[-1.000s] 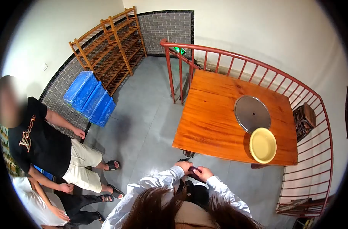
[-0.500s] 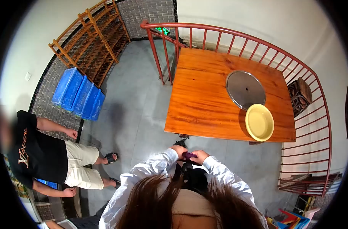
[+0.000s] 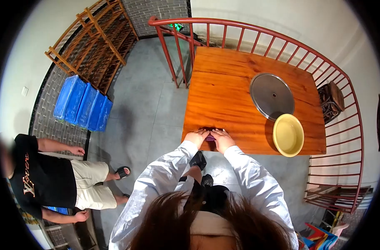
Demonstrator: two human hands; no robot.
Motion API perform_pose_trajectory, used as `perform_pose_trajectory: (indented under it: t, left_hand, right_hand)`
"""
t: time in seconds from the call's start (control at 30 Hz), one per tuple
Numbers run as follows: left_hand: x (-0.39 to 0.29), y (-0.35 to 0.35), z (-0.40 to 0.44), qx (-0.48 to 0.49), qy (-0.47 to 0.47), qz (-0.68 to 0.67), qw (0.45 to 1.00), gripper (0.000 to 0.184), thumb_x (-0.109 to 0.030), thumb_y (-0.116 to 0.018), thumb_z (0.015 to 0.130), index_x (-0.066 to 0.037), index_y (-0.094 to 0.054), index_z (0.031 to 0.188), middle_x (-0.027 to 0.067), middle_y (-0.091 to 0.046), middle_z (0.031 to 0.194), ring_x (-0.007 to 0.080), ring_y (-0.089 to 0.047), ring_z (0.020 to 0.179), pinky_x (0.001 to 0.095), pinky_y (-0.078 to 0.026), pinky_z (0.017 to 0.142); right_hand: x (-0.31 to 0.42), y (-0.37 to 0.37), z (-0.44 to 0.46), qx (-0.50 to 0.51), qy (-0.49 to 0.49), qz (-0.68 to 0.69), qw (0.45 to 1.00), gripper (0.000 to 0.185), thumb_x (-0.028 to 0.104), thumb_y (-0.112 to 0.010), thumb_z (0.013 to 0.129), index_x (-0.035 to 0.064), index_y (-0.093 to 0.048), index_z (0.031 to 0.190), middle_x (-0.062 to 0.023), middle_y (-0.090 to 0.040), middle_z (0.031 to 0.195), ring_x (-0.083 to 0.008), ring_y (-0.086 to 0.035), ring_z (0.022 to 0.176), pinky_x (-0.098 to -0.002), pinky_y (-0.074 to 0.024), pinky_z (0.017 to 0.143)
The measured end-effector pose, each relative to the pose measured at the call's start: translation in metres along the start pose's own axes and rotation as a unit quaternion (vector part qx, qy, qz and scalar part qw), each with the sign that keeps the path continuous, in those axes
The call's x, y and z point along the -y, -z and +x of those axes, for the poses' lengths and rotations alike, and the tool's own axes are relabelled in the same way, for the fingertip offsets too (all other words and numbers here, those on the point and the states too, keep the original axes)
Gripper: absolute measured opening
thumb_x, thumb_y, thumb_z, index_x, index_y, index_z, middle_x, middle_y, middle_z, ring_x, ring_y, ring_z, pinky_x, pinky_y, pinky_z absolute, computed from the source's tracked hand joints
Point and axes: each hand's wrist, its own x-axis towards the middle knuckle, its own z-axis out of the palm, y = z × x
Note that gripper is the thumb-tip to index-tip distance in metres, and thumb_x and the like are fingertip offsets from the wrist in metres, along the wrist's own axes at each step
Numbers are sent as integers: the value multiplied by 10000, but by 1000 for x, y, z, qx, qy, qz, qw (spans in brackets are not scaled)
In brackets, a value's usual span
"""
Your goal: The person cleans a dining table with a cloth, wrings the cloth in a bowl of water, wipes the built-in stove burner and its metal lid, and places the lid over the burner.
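A small dark purple thing (image 3: 211,138), perhaps folded cloth, is at the near edge of the wooden table (image 3: 223,96). It is mostly hidden, so its kind cannot be made out. My left hand (image 3: 197,137) grips it from the left, fingers closed along its side. From the right, my right hand (image 3: 223,139) holds the same thing, its fingertips close to those of the left. Farther right on the tabletop stands a yellow basin (image 3: 288,135), close to a round metal lid (image 3: 272,96) with a small hole in its middle.
A red railing (image 3: 256,26) curves behind and right of the table. A wooden stool (image 3: 331,96) stands at the right side. Left are blue bins (image 3: 83,104) below a wooden rack (image 3: 94,46). Another person (image 3: 48,175) stands at left.
Both hands have moved forward with the purple thing, from in front of my body to the table's near edge. The person at left has shifted slightly in view.
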Motion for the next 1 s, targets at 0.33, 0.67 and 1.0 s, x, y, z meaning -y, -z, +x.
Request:
perform_pose_trajectory:
  t: [0.33,0.67,1.0]
  left_hand:
    - [-4,-88,-37,110,25,14,993,586,-278,-514,873,-64,-367,1398,150,-221,1527,284,-199,1423,432,-264,1120]
    - [-7,-97,-27,11,26,31,999,832,-376,-650,764,-64,-294,1448,113,-221,1536,262,-162,1435,439,-123,1160]
    - [18,-83,14,40,44,64,996,779,-388,-571,829,-33,-270,1453,125,-227,1532,259,-173,1432,433,-131,1158]
  right_hand:
    - [-3,-87,-41,36,-8,-28,999,644,203,-547,810,0,-366,1394,-152,-303,1497,-261,-246,1411,-456,-153,1154]
    - [-18,-100,-23,-4,-31,-73,997,676,283,-504,835,-13,-319,1414,-172,-288,1495,-287,-244,1405,-449,-159,1154]
    - [-46,-82,29,11,36,-80,996,629,343,-454,919,18,-286,1430,-148,-275,1502,-270,-216,1413,-441,-146,1158]
